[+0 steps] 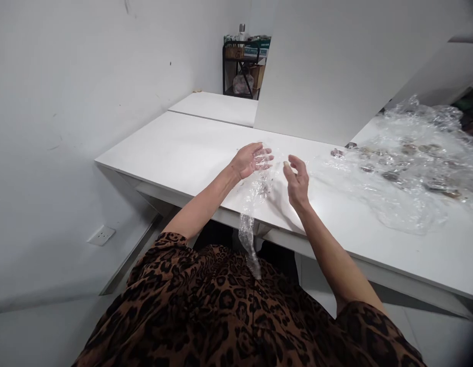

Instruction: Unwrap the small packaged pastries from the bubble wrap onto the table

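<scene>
A strip of clear crinkled plastic film (247, 232) hangs over the table's front edge toward my lap. Its upper part reaches up to my left hand (250, 160), where clear plastic shows over the palm and fingers. Those fingers are stretched out and apart, not closed on the film. To the right of it, my right hand (297, 179) is raised over the white table (163, 142), thumb and fingers curved with a gap between them. Nothing is visible in its grasp, though such clear film is hard to make out there.
On the right of the table spreads a large heap of clear plastic (408, 204) with small dark and brownish pieces among it. A tall white panel (328, 66) rises behind the table. Further back stands a black shelf rack (224, 66) with boxes. A wall (86, 76) borders the left.
</scene>
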The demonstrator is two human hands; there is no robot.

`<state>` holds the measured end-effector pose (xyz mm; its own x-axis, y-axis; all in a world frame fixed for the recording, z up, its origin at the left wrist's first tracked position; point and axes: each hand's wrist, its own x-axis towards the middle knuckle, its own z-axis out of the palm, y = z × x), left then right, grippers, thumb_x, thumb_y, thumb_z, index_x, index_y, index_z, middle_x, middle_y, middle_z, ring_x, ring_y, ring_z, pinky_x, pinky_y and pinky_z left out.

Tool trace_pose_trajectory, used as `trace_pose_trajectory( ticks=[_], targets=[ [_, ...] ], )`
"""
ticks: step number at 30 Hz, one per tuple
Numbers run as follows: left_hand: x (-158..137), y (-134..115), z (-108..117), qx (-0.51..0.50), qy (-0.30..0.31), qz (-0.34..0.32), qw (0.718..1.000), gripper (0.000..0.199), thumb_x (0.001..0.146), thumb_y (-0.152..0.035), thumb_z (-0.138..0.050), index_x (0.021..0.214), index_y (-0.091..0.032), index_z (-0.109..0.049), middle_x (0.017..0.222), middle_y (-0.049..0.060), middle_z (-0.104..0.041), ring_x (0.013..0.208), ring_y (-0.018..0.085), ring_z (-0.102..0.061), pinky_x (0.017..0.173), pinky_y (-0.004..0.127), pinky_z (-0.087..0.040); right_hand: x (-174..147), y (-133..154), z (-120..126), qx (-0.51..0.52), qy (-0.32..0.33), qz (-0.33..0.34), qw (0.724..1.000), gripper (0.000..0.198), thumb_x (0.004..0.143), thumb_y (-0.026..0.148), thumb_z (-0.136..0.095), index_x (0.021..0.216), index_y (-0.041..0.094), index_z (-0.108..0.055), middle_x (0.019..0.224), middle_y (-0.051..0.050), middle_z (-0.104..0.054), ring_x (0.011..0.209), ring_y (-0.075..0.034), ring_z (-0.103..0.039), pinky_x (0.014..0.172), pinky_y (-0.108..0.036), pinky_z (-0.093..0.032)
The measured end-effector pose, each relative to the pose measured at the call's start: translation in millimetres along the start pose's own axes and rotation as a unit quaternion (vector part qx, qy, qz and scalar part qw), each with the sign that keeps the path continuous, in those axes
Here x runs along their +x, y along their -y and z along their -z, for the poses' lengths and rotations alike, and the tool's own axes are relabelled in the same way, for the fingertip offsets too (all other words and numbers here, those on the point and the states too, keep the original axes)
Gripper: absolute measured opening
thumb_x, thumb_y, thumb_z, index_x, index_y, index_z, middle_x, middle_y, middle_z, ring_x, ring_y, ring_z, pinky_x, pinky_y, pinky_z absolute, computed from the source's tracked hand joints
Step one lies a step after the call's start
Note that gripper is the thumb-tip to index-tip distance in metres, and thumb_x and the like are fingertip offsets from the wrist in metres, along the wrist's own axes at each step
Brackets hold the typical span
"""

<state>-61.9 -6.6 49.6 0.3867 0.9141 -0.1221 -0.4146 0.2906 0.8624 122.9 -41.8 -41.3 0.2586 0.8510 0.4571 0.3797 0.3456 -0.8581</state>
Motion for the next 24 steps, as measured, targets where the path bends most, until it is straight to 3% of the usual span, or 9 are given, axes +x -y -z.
trace_pose_trajectory(
  ticks=[4,7,12,16,20,24],
  targets=[
    [13.9,-14.4,-9.1,0.036,0.012,-0.048,0.998,0.029,0.096,-0.045,-0.06,0.095,-0.017,-0.058,0.122,0.013,-0.067,0.124,0.032,-0.064,0.099,0.053,-0.054,1.5,2.8,0.1,-0.047,0.125,0.033,0.991,0.052,0.087,0.068,-0.06,0.118,0.027,-0.066,0.138,-0.009,-0.058,0.132,-0.03,-0.05,0.105,-0.052,-0.045],
    [36.6,-26.3,-8.3,0.075,0.002,-0.106,0.992,0.035,0.099,-0.05,-0.055,0.103,-0.015,-0.059,0.126,0.011,-0.064,0.128,0.034,-0.062,0.097,0.053,-0.054,5.7,-13.2,3.8,-0.06,0.157,0.008,0.986,0.053,0.082,0.065,-0.063,0.117,0.025,-0.067,0.135,-0.011,-0.06,0.13,-0.032,-0.051,0.103,-0.054,-0.046],
    [75.1,-52.4,-16.0,0.122,-0.013,-0.196,0.973,0.047,0.104,-0.055,-0.04,0.108,-0.011,-0.058,0.131,0.011,-0.057,0.134,0.037,-0.056,0.092,0.05,-0.052,13.8,-29.2,14.8,0.009,0.029,-0.111,0.993,0.048,0.076,0.048,-0.066,0.117,0.023,-0.064,0.134,-0.012,-0.061,0.122,-0.029,-0.055,0.097,-0.049,-0.05],
    [62.8,-83.9,-47.8,0.108,0.03,-0.201,0.973,0.051,0.107,-0.043,-0.023,0.106,-0.005,-0.056,0.125,0.012,-0.059,0.128,0.035,-0.061,0.085,0.043,-0.052,20.2,-27.9,24.8,0.067,-0.059,-0.156,0.984,0.042,0.075,0.044,-0.062,0.111,0.021,-0.062,0.121,-0.01,-0.064,0.111,-0.024,-0.059,0.1,-0.046,-0.049],
    [27.1,-113.6,-78.1,0.077,0.043,-0.189,0.978,0.046,0.106,-0.031,-0.018,0.101,-0.009,-0.058,0.114,0.006,-0.068,0.12,0.026,-0.069,0.081,0.037,-0.055,18.4,-22.4,28.5,0.056,-0.059,-0.123,0.989,0.046,0.076,0.05,-0.065,0.112,0.02,-0.062,0.123,-0.011,-0.064,0.111,-0.023,-0.059,0.099,-0.046,-0.05],
    [8.4,-136.7,-94.5,-0.01,0.076,-0.184,0.98,0.033,0.106,-0.031,-0.032,0.09,-0.014,-0.056,0.088,-0.003,-0.073,0.116,0.018,-0.07,0.088,0.034,-0.06,13.0,-13.5,24.8,0.04,-0.026,-0.086,0.995,0.057,0.078,0.061,-0.066,0.12,0.022,-0.059,0.133,-0.013,-0.059,0.119,-0.028,-0.056,0.099,-0.05,-0.051]
  ],
)
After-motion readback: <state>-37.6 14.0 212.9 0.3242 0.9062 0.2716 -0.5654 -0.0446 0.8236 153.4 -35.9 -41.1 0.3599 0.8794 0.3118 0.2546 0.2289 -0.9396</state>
